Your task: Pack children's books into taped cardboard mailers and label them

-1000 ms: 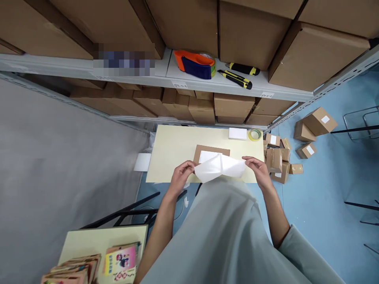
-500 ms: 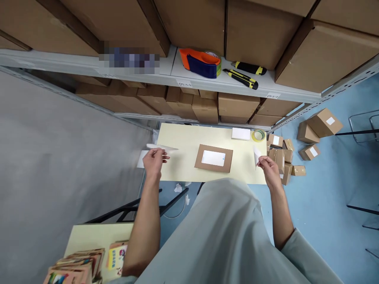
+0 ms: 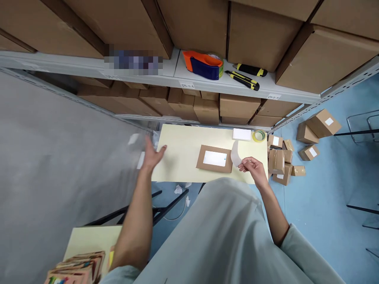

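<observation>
My left hand [image 3: 152, 154] is open, thumb spread from the fingers, over the left end of the pale yellow table [image 3: 180, 138]. Just beyond its fingertips a blurred white piece of paper [image 3: 134, 138] is in the air, apart from the hand. Between the fingertips of my right hand [image 3: 254, 169] is a thin, curved slip of white paper [image 3: 235, 154], held above the table. Left of that slip lies a flat brown cardboard parcel [image 3: 201, 161] bearing a white label [image 3: 215, 158].
At the table's back right are a white stack of labels [image 3: 242, 134] and a tape roll [image 3: 259, 136]. The shelf above holds an orange tape dispenser [image 3: 204, 65] and box cutters [image 3: 243, 80]. Cartons [image 3: 276, 161] stand at the right; books [image 3: 79, 266] lie lower left.
My left hand has opened and let go of its white paper, which is now in the air farther left. My right hand has moved left toward the parcel with its paper slip.
</observation>
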Demonstrator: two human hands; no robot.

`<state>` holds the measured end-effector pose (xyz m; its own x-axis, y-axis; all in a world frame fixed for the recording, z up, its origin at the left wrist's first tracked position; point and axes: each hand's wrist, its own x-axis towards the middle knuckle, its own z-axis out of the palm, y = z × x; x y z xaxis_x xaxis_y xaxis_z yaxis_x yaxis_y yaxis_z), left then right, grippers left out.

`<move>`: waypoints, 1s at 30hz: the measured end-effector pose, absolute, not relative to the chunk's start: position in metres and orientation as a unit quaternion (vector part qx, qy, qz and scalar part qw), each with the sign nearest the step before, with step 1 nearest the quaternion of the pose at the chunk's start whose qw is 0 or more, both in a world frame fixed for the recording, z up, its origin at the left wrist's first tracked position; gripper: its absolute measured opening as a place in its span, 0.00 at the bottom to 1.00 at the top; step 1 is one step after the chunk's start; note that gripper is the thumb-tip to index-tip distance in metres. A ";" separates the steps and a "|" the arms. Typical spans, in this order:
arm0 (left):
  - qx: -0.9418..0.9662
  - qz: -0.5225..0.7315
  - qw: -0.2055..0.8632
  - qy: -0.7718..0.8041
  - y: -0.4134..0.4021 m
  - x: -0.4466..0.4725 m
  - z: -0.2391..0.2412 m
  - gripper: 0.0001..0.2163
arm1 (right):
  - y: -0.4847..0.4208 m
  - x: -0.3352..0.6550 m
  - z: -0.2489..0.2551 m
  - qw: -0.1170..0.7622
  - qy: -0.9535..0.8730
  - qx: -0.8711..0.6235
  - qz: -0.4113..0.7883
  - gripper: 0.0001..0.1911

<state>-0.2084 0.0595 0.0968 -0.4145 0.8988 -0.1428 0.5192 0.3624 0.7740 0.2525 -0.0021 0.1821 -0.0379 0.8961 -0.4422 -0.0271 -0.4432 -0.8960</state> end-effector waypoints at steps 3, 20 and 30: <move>0.425 0.358 0.400 0.728 0.042 -0.137 0.101 0.34 | -0.002 0.240 0.177 0.374 -0.395 -0.576 0.610 0.24; 0.309 0.411 0.618 0.594 -0.006 -0.019 0.153 0.22 | -0.002 0.244 0.165 0.359 -0.503 -0.559 0.553 0.17; 0.400 0.291 0.671 0.553 -0.026 0.002 0.156 0.20 | 0.029 0.241 0.169 0.400 -0.504 -0.584 0.494 0.20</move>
